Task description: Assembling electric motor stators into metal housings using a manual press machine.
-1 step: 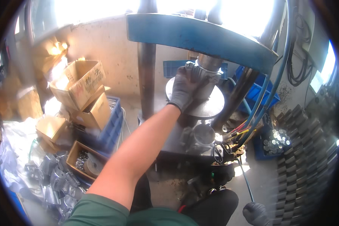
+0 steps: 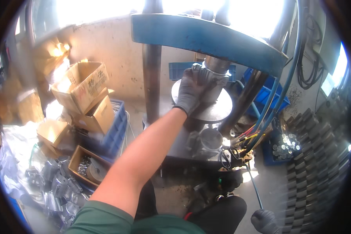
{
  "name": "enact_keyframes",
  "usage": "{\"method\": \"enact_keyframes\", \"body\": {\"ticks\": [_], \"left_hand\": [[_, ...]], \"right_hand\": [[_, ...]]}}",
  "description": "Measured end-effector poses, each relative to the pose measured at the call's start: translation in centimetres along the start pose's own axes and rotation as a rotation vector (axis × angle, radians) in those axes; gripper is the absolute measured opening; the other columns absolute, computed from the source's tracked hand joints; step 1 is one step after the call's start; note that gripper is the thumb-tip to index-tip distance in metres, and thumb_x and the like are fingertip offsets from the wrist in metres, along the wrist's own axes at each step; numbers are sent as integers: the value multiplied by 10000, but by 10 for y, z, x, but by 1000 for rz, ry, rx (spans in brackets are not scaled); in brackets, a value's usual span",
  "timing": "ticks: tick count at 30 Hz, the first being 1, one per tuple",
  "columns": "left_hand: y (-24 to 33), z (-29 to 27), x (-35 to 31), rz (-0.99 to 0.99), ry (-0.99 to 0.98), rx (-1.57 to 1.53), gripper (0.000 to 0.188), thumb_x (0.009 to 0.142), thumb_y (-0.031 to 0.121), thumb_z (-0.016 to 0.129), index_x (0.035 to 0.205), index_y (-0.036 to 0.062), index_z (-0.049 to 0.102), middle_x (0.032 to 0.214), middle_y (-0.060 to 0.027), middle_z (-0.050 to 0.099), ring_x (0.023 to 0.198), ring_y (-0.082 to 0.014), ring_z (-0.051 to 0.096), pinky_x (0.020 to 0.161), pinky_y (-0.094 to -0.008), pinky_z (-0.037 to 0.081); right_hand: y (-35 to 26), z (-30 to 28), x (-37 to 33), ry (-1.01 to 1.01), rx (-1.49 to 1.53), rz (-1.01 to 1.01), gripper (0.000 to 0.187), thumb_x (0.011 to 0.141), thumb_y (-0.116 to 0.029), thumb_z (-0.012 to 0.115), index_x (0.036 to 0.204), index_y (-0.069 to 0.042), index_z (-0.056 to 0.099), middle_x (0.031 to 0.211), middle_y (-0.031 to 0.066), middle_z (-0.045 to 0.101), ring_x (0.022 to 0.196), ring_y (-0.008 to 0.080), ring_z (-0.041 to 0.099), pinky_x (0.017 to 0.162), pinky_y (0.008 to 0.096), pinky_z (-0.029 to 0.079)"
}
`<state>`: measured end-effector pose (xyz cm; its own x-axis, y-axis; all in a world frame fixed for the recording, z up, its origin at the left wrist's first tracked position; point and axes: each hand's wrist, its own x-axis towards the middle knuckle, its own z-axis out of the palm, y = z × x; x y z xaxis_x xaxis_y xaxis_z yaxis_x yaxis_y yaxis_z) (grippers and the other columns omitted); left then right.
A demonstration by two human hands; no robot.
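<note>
My left hand, in a grey glove, reaches up to a silver ribbed metal housing and grips its near left side. The housing sits right under the ram of a blue-framed press, above a round metal plate. The fingers' far side is partly hidden behind the part. At the lower right my right hand, gloved too, is closed at the end of a thin rod-like lever that slopes down from the press.
The blue crossbeam and a steel column frame the press. Cardboard boxes, a blue crate and piled silver parts lie left. Right are hoses, a blue bin of discs and stacked metal parts.
</note>
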<state>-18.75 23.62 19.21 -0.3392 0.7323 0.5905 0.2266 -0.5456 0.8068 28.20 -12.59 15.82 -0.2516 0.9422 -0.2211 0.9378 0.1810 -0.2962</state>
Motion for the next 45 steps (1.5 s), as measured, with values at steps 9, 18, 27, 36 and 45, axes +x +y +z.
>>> {"method": "enact_keyframes", "body": {"ticks": [9,18,27,36,45], "left_hand": [[13,8,-2,-22,-32,177,788,832,337,944,1329,38,410,1267,-146,610,1168,-235,646,1016,-382,554],[4,16,0,19,-51,251,796,822,327,948,1326,31,408,1243,-140,603,1127,-223,636,992,-383,562],[6,11,4,-131,-27,197,776,803,338,956,1288,17,442,1190,-172,669,1067,-258,700,910,-409,608],[26,5,-4,-112,-34,156,805,793,398,947,1282,10,439,1203,-190,660,1077,-281,701,916,-427,596],[16,4,-3,-83,-6,189,799,810,459,937,1253,14,443,1179,-187,656,1067,-280,701,906,-426,586]], "right_hand": [[-5,0,-1,15,-13,18,97,925,-146,705,888,-57,718,845,232,711,817,457,712,704,543,550],[-6,-14,4,-26,-102,-41,206,870,-122,718,1062,-90,787,926,192,763,832,416,736,768,510,588],[0,-16,4,112,-156,-41,188,856,-133,705,997,-77,816,938,139,802,903,356,771,850,440,616],[-13,-26,12,-25,-106,-11,206,851,-145,709,1016,-87,818,946,148,797,898,362,766,856,440,615],[-5,-26,12,68,-81,-74,230,837,-111,718,1051,-66,788,940,185,772,868,401,744,816,474,602]]}}
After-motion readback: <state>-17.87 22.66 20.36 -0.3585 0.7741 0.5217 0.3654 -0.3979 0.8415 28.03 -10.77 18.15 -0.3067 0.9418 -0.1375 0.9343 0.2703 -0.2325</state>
